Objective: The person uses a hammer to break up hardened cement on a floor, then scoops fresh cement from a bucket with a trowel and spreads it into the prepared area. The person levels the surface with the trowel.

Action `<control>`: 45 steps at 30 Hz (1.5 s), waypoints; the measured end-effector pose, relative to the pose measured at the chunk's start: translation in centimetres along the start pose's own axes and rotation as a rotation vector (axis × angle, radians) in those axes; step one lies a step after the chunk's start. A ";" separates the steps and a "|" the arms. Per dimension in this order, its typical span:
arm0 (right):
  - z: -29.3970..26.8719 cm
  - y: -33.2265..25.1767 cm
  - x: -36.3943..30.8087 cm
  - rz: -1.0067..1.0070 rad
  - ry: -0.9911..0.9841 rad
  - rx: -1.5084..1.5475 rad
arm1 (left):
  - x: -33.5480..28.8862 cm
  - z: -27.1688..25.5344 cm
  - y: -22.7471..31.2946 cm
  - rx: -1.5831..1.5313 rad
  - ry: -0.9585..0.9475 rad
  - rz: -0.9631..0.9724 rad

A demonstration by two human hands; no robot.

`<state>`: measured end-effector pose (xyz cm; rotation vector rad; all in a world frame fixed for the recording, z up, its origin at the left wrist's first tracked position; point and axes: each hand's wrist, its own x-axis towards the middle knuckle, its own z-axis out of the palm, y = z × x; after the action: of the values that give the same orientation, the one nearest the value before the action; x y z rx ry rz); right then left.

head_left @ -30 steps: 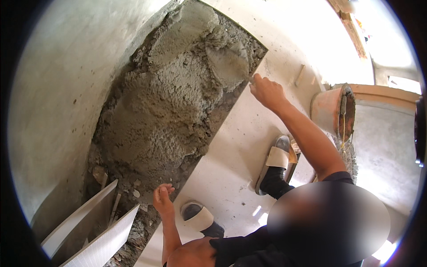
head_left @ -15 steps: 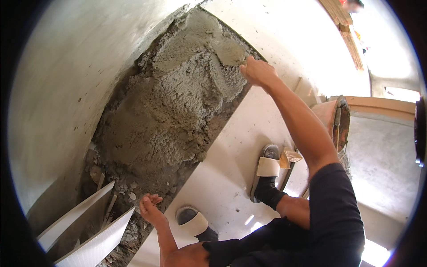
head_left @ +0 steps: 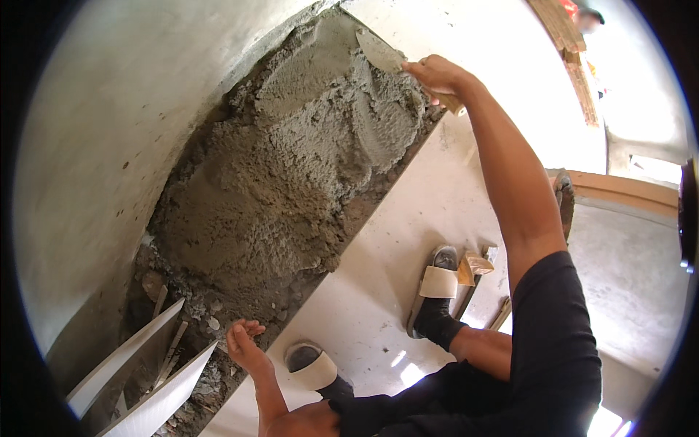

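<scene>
A trowel is gripped by its pale wooden handle in my right hand point(head_left: 440, 76). Its cement-smeared blade point(head_left: 378, 51) lies at the far right edge of a bed of wet grey mortar point(head_left: 306, 153). The mortar is rough and ridged in the middle, smoother toward the far corner and at the near left. My left hand point(head_left: 246, 342) hangs over the near end of the bed, beside some rubble. Its fingers are loosely bent and apart, and nothing is in them.
A smeared plastered wall point(head_left: 109, 146) borders the mortar on the left. Two white tile pieces point(head_left: 160, 397) lean at the near left. My sandalled feet stand on the pale tiled floor point(head_left: 386, 291). Beside my right foot lies a brown wrapper point(head_left: 475, 266). A person point(head_left: 588, 20) shows at the far right.
My right hand has moved up and right, carrying the trowel to the far edge of the mortar; its blade and handle now show more clearly. The left hand has hardly moved.
</scene>
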<state>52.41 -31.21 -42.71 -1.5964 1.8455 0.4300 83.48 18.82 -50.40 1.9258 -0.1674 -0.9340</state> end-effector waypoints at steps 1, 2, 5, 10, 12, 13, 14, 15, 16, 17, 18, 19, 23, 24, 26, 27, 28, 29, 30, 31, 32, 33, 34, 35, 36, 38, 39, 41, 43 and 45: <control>-0.3 0.3 0.7 -0.014 0.004 -0.014 | 0.1 0.0 0.0 0.002 -0.001 0.016; -0.6 1.0 1.0 0.029 -0.020 -0.040 | 0.2 0.0 0.0 0.010 -0.005 0.004; -1.0 4.6 0.1 -0.015 -0.059 -0.041 | 0.3 0.1 0.2 0.039 -0.016 -0.002; 1.2 11.0 -4.9 0.133 -0.087 0.034 | 0.6 0.0 0.2 0.043 -0.030 0.006; 3.4 11.9 -6.6 0.151 0.010 0.038 | 0.6 -0.1 0.0 0.039 -0.054 0.012; 4.7 12.0 -7.5 0.120 -0.037 0.123 | 0.7 -0.2 0.0 0.042 -0.066 0.029; 5.9 12.0 -8.5 0.124 -0.046 0.190 | 0.7 -0.3 -0.1 0.052 -0.066 0.025; 7.0 12.0 -9.6 0.064 -0.085 0.294 | 0.7 -0.3 -0.2 0.062 -0.069 0.031; 7.8 11.9 -10.8 0.108 -0.090 0.254 | 0.7 -0.4 -0.2 0.068 -0.070 0.036; 8.3 11.9 -12.0 0.085 -0.126 0.251 | 0.7 -0.5 -0.3 0.065 -0.069 0.033; 8.5 11.8 -13.2 -0.002 -0.206 0.290 | 0.7 -0.6 -0.3 0.063 -0.068 0.029; 8.3 11.8 -14.1 0.045 -0.150 0.213 | 0.6 -0.7 -0.3 0.066 -0.062 0.027; 5.9 10.3 -14.2 0.010 0.023 0.056 | 0.4 -0.7 -0.4 0.062 -0.078 0.047; 5.2 9.6 -13.1 -0.073 0.125 -0.002 | 0.3 -0.7 -0.4 0.073 -0.073 0.046; 4.0 7.9 -10.2 -0.135 0.231 -0.133 | 0.1 -0.5 -0.4 0.078 -0.073 0.042; 3.7 7.2 -8.8 -0.118 0.305 -0.205 | 0.0 -0.4 -0.3 0.070 -0.074 0.035; 3.6 6.7 -7.9 -0.050 0.158 -0.162 | 0.0 -0.4 -0.3 0.074 -0.072 0.029; 3.7 6.4 -7.3 0.003 0.088 -0.114 | -0.1 -0.3 -0.2 0.054 -0.067 0.017; 3.8 6.4 -7.2 0.008 0.040 -0.057 | -0.1 -0.3 -0.1 0.040 -0.064 0.010; 3.9 6.5 -7.4 -0.058 -0.105 0.008 | -0.1 -0.3 0.0 0.015 -0.061 0.020; 4.0 6.7 -7.9 0.005 -0.061 -0.044 | -0.1 -0.3 0.1 0.026 -0.068 0.011; 4.0 7.0 -8.5 0.049 -0.097 -0.074 | 0.0 -0.3 0.2 0.031 -0.079 0.016; 4.0 7.3 -9.1 -0.008 -0.020 -0.042 | 0.0 -0.4 0.2 0.037 -0.084 0.022; 3.8 7.5 -9.5 -0.017 -0.006 -0.019 | 0.0 -0.4 0.3 0.042 -0.087 0.021; 3.6 7.4 -9.5 0.064 -0.002 -0.012 | 0.0 -0.4 0.3 0.050 -0.089 0.021; 2.9 6.4 -8.1 -0.102 0.130 -0.025 | 0.1 -0.2 0.2 0.058 -0.089 0.013; 2.4 5.4 -6.6 -0.144 0.191 -0.038 | 0.0 0.0 0.2 0.056 -0.084 0.006; 1.7 2.9 -2.6 -0.218 0.155 -0.024 | 0.1 0.3 0.1 0.057 -0.076 0.006; 1.2 0.7 1.1 -0.216 0.121 -0.095 | 0.2 0.7 -0.1 0.047 -0.082 0.030; 1.1 -0.2 3.3 -0.165 0.143 -0.182 | 0.2 1.0 -0.2 0.064 -0.094 0.025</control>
<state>52.75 -33.06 -45.68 -1.9316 1.8020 0.4291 82.92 18.09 -50.94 1.9350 -0.2787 -1.0142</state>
